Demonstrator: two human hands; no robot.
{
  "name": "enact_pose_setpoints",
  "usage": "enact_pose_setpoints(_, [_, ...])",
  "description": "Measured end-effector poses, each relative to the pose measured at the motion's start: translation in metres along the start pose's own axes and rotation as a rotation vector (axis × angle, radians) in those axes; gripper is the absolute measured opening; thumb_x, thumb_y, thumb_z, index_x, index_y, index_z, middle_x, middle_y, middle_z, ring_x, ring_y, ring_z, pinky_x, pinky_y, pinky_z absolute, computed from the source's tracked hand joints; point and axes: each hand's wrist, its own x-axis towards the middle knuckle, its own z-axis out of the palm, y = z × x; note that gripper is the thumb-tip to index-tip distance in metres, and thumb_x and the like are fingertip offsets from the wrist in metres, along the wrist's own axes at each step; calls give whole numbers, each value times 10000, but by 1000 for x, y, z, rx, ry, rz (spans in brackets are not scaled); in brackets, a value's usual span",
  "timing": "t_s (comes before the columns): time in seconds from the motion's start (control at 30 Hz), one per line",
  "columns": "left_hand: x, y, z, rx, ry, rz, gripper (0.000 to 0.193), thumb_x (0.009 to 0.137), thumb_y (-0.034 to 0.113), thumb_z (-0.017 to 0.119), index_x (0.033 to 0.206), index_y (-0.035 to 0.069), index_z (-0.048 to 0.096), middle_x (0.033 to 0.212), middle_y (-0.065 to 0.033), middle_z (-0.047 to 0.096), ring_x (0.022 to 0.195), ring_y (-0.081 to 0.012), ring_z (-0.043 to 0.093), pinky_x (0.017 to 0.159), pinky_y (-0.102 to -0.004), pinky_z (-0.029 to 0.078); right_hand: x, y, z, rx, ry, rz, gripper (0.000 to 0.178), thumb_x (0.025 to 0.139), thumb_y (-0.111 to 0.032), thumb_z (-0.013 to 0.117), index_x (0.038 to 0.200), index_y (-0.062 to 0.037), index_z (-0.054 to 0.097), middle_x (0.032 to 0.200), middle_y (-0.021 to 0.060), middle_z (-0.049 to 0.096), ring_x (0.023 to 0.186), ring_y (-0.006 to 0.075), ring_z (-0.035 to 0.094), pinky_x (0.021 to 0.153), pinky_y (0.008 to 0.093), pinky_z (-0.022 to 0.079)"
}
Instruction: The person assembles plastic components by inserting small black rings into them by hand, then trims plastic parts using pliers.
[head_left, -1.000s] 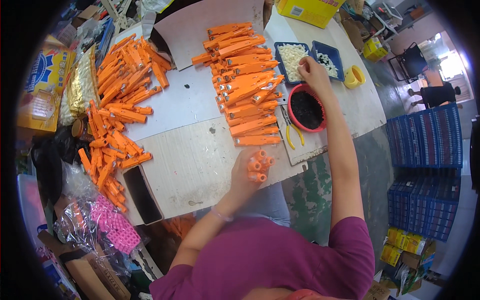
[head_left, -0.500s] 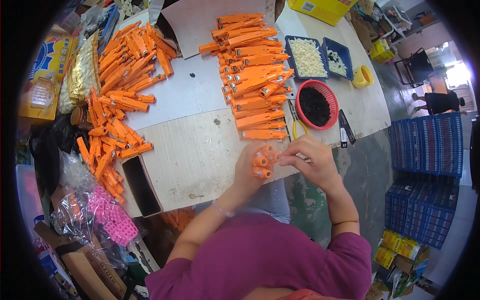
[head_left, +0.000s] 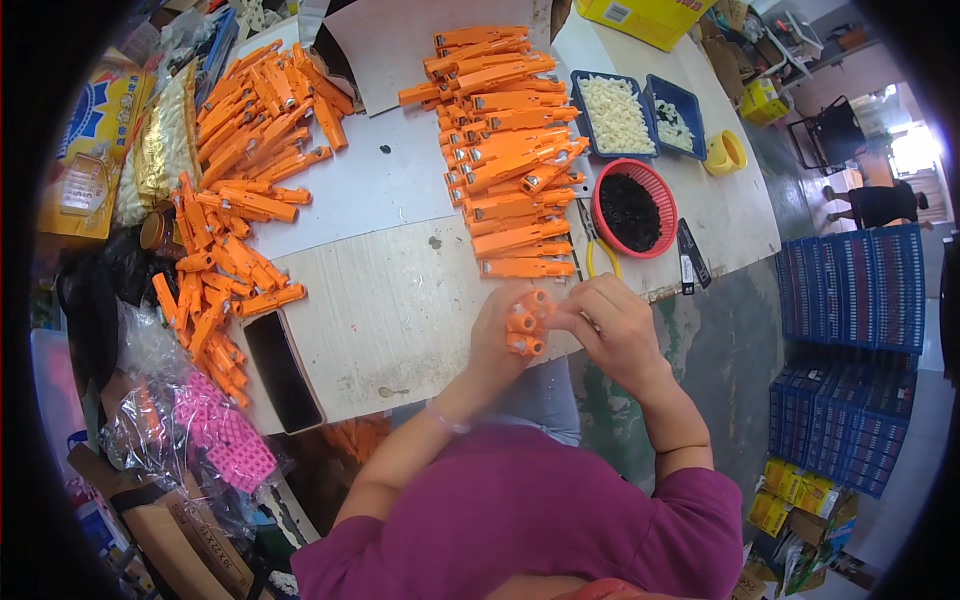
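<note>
So, both hands are at the near edge of the pale tabletop [head_left: 375, 330], working on a small bundle of orange plastic tube-ended pieces [head_left: 525, 322].
The left hand [head_left: 493, 340] is wrapped closed around the bundle, round ends facing right, while the right hand [head_left: 620, 328] has thumb and fingers bunched up at its right side; can't tell if they're pinching anything. Just beyond sits a stacked row of orange plastic pieces [head_left: 517, 160], with yellow-handled metal pliers [head_left: 604, 262] and a round red plastic basket [head_left: 664, 190] right of it, and a black-screened phone [head_left: 284, 372] off left.
</note>
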Motion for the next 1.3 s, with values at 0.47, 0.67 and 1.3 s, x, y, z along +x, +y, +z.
enact_pose_setpoints(0.47, [-2, -8, 5, 24, -48, 78, 626, 627, 133, 769, 1180, 58, 484, 1091, -181, 564, 977, -374, 567, 835, -420, 476, 11, -19, -30, -577, -444, -271, 159, 630, -149, 583, 766, -67, 572, 739, 69, 515, 758, 222, 518, 668, 337, 404])
enact_pose_setpoints(0.67, [-20, -18, -8, 25, 44, 98, 521, 744, 206, 694, 1177, 24, 469, 1084, -167, 560, 959, -312, 569, 827, -385, 468, 10, -44, -1, -480, -495, -240, 115, 617, -165, 599, 647, -55, 616, 686, 74, 578, 726, 221, 532, 582, 318, 370])
enact_pose_setpoints(1.3, [-5, -7, 1, -168, -69, -167, 630, 676, 63, 781, 1221, 75, 465, 1041, -108, 586, 924, -239, 611, 797, -337, 497, -18, 13, 13, 201, 22, 6, 242, 695, -55, 705, 927, -41, 640, 945, 94, 631, 868, 281, 599, 757, 360, 486])
